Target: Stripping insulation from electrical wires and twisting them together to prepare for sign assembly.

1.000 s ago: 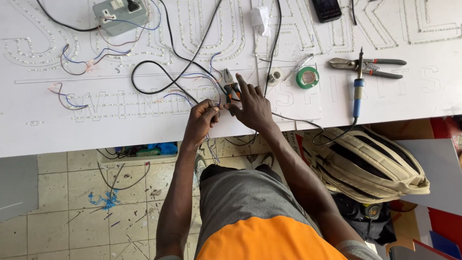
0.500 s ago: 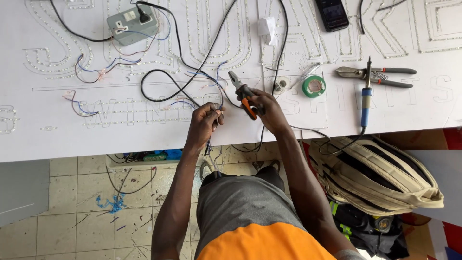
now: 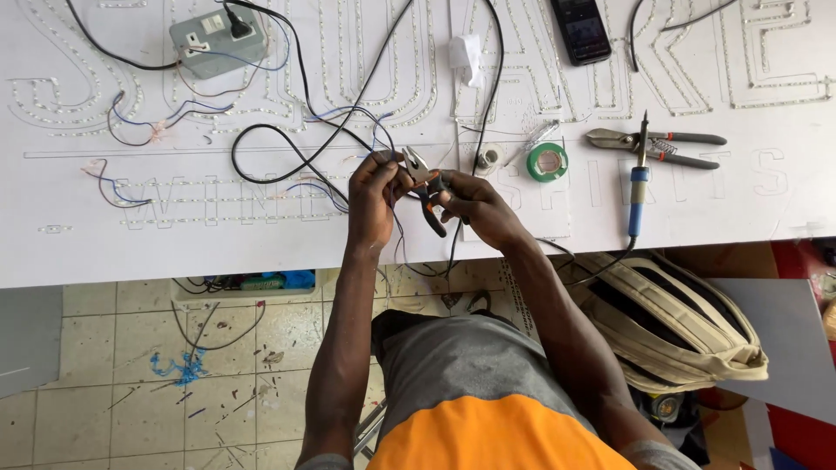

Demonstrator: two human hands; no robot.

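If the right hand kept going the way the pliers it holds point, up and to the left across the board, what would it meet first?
The right hand holds pliers whose tips point up-left, straight at the left hand, which pinches a thin wire. That hand and wire come first; beyond them lie looped black cables. Depth is hard to judge.

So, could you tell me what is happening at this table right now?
A person is working at a white sign board set with rows of small lights. The right hand holds orange-handled pliers, whose tip meets a thin wire pinched by the left hand. Black cables loop across the board from a grey socket box. A soldering iron, snips, green tape roll and phone lie to the right, untouched.
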